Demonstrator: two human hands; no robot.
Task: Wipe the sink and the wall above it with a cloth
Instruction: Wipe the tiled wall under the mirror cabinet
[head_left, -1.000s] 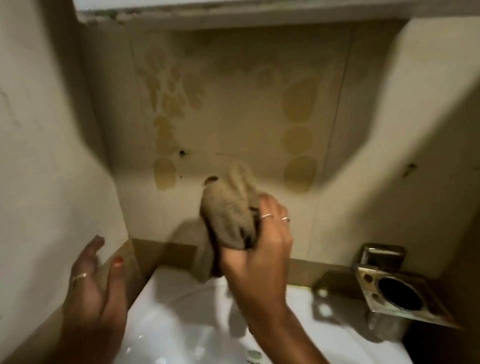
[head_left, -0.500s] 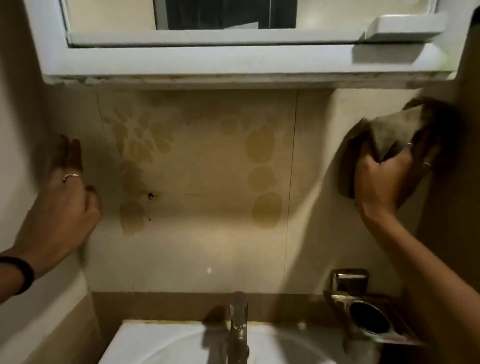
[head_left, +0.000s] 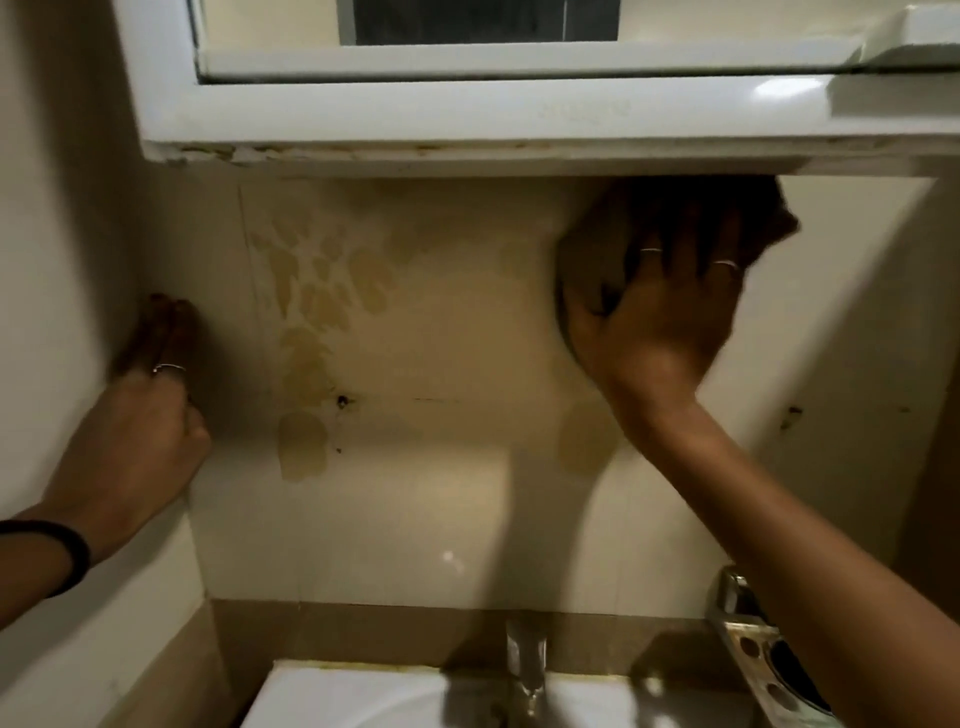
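Observation:
My right hand (head_left: 670, 306) presses a brown cloth (head_left: 589, 260) flat against the beige tiled wall (head_left: 441, 332), just under the white mirror cabinet. The fingers are spread over the cloth, and part of it shows left of the hand and above the fingertips. My left hand (head_left: 140, 415) rests against the side wall at the left corner, fingers together and holding nothing. The wall carries yellowish blotchy stains in its middle. The white sink (head_left: 353, 696) shows at the bottom edge, with a metal tap (head_left: 524, 660) over it.
A white mirror cabinet (head_left: 467, 119) juts out right above the cloth. A metal wall holder (head_left: 753, 654) with round holes sits at the lower right, partly behind my right forearm. A small dark hole (head_left: 343, 400) marks the wall.
My right hand has carried the cloth left and up along the wall, from the right side to under the cabinet. My left hand stays on the side wall.

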